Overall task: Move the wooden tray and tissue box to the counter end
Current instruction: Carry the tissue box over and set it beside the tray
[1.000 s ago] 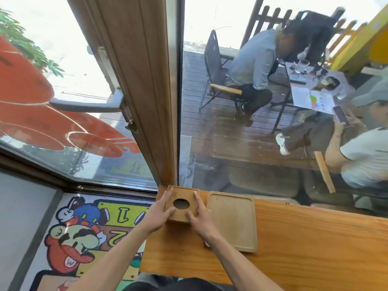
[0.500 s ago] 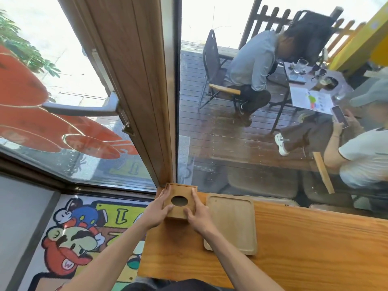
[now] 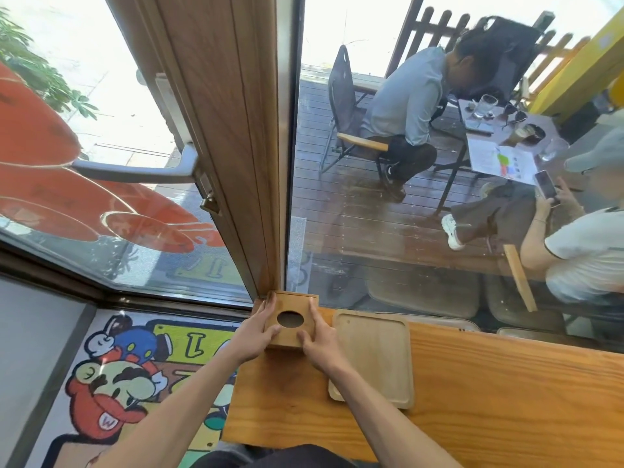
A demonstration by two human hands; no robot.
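The wooden tissue box (image 3: 293, 304), square with an oval hole in its top, stands at the far left corner of the wooden counter (image 3: 489, 393), against the window frame. My left hand (image 3: 255, 336) grips its left side and my right hand (image 3: 319, 339) grips its right side and front edge. The pale wooden tray (image 3: 374, 352) lies flat on the counter just right of the box; my right forearm crosses its near left corner.
A wooden door frame (image 3: 236, 146) and glass panes rise right behind the counter's far edge. The counter's left end drops to a cartoon floor mat (image 3: 111, 383). Beyond the glass, two people sit at a table on a deck.
Both hands have pushed the tissue box away from me into the counter's far left corner, up to the window frame. The tray has stayed put.
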